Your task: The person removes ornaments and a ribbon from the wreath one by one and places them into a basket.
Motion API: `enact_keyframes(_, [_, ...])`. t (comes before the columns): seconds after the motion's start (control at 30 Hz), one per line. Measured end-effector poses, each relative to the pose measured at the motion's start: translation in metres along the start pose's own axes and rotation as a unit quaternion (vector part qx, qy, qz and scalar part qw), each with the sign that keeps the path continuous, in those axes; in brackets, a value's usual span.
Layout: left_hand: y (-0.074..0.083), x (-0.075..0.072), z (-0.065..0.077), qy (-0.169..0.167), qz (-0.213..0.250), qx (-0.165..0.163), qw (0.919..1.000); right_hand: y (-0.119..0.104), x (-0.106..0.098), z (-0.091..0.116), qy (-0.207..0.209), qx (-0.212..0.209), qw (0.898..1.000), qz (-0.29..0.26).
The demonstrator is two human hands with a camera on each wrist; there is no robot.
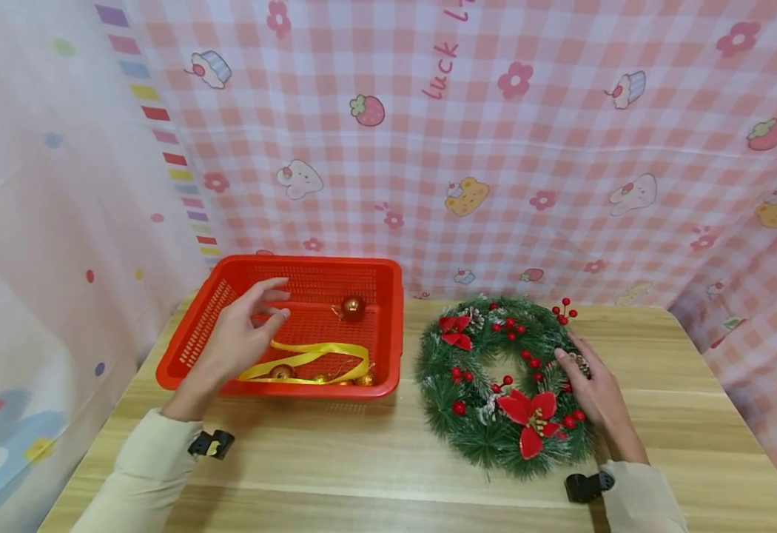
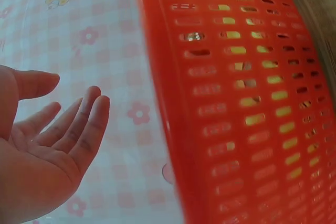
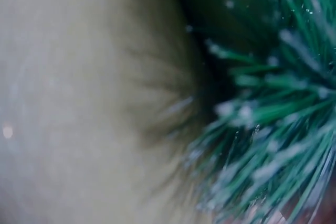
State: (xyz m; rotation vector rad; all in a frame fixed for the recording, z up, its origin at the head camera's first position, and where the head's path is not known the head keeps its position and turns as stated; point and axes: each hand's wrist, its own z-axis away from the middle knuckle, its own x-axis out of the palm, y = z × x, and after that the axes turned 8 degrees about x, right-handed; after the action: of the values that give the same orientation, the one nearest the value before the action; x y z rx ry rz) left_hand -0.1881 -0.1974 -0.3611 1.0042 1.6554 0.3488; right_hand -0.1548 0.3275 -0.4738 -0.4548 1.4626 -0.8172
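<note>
My left hand (image 1: 238,333) is raised over the red plastic basket (image 1: 395,326), fingers loosely bent and holding nothing. The left wrist view shows that hand (image 2: 58,140) with its palm and spread fingers beside the basket's slotted wall (image 2: 163,98). Inside the basket are a yellow ribbon (image 1: 325,348), a shiny brown bauble (image 1: 352,307) and several small gold ornaments near the front wall. My right hand (image 1: 595,385) grips the outer right edge of a green Christmas wreath (image 1: 451,414), thumb on top. Green needles of the wreath (image 3: 273,114) fill the right wrist view's right side.
The wreath carries red poinsettias (image 1: 530,423), red berries (image 1: 565,312) and pinecones. It lies flat on the wooden table (image 1: 335,474), to the right of the basket. A pink checked curtain (image 1: 415,163) hangs right behind the table, and a white patterned curtain (image 1: 42,222) hangs at left.
</note>
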Motion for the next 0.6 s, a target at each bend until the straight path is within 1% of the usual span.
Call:
enact_keyframes(0.17, [-0.002, -0.003, 0.006, 0.0, -0.015, -0.002, 0.9999, 0.001, -0.003, 0.0, 0.003, 0.0, 1.0, -0.008])
enact_keyframes(0.23, [-0.003, -0.003, 0.01, 0.003, -0.023, 0.004, 0.9997, 0.001, -0.005, 0.001, 0.0, -0.001, 1.0, -0.007])
enact_keyframes(0.3, [-0.003, -0.004, 0.014, 0.009, -0.036, 0.016, 0.9992, 0.0, -0.008, 0.003, 0.003, -0.006, 1.0, -0.001])
enact_keyframes(0.4, [-0.001, -0.005, 0.02, 0.028, -0.07, 0.045, 0.9961, -0.001, -0.013, 0.008, 0.015, -0.023, 1.0, 0.007])
enact_keyframes(0.47, [0.001, -0.003, 0.024, 0.043, -0.108, 0.069, 0.9908, -0.002, -0.018, 0.012, 0.037, -0.048, 0.998, 0.011])
enact_keyframes(0.5, [0.002, -0.002, 0.026, 0.053, -0.13, 0.084, 0.9865, -0.003, -0.021, 0.014, 0.05, -0.067, 0.996, 0.011])
enact_keyframes(0.57, [0.004, 0.001, 0.028, 0.075, -0.18, 0.12, 0.9735, -0.006, -0.027, 0.018, 0.082, -0.109, 0.99, 0.016])
enact_keyframes(0.6, [0.005, 0.003, 0.03, 0.089, -0.205, 0.139, 0.9647, -0.008, -0.03, 0.021, 0.102, -0.132, 0.986, 0.021])
